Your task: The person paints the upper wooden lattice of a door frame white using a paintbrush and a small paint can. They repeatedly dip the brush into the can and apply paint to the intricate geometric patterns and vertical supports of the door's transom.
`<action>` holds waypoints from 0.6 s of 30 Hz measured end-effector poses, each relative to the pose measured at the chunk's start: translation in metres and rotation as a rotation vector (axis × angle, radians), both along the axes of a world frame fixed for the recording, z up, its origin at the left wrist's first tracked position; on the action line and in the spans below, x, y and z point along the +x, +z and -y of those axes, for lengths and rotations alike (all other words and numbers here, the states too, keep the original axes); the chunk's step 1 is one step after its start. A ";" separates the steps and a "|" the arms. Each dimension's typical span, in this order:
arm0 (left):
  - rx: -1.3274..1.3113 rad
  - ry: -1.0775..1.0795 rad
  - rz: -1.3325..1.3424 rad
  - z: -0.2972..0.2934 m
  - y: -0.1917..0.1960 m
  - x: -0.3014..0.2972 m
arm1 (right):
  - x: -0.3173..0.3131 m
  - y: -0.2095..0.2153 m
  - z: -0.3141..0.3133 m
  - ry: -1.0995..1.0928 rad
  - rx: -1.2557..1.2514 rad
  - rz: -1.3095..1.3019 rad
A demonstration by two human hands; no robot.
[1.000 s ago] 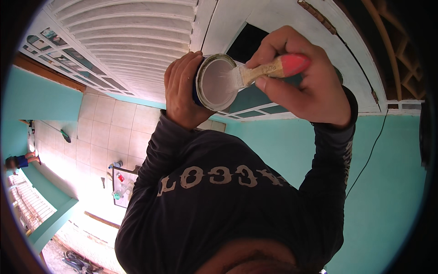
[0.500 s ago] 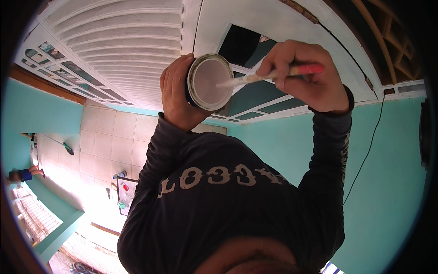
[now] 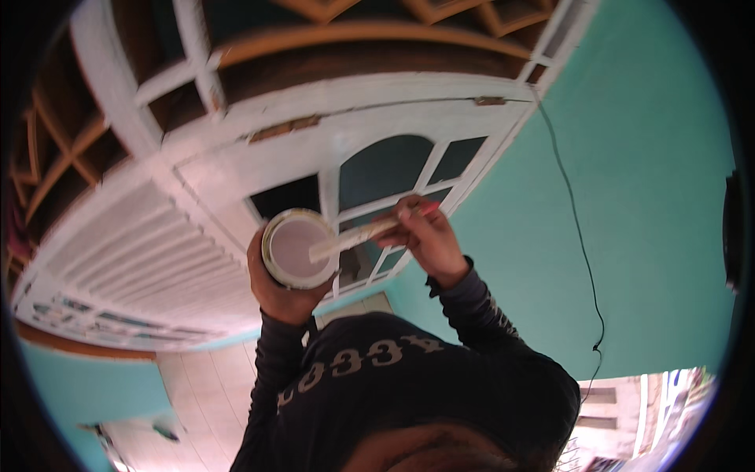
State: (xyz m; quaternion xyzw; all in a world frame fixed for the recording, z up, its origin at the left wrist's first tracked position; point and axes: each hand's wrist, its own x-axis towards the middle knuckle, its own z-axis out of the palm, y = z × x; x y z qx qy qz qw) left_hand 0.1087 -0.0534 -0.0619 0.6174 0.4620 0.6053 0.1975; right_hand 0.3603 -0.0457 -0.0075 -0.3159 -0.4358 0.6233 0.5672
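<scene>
My left hand [image 3: 281,297] is wrapped around the side of a paint can [image 3: 299,250], whose open top faces up and shows whitish paint low inside. In my right hand [image 3: 429,240] is a paintbrush [image 3: 363,234] with a red handle end, gripped by the fingers near the handle. Its pale, paint-coated bristle end reaches over the can's rim into the opening; whether it touches the paint I cannot tell. Behind the can stands a white cabinet [image 3: 216,189] with a slatted door and dark panes.
Brown wooden latticework [image 3: 377,35] runs above the cabinet. A turquoise wall [image 3: 519,259] rises on the right, with a black cable [image 3: 578,224] hanging down it. Pale floor tiles [image 3: 208,401] show at lower left, and a bright opening [image 3: 629,409] lies at lower right.
The view has swung upward, bringing the lattice above the cabinet into sight. Both hands, the can and the paintbrush now appear lower and farther left, with the paintbrush still over the can.
</scene>
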 end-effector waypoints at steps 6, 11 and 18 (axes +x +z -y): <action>0.056 -0.234 -0.052 -0.027 0.012 0.032 | 0.044 0.001 0.011 -0.202 0.001 -0.250; 0.044 -0.329 -0.064 -0.036 0.010 0.038 | 0.090 0.077 0.011 -0.578 0.540 -0.250; -0.079 -0.426 0.051 -0.019 0.029 0.032 | 0.159 0.235 -0.036 -1.205 1.112 0.124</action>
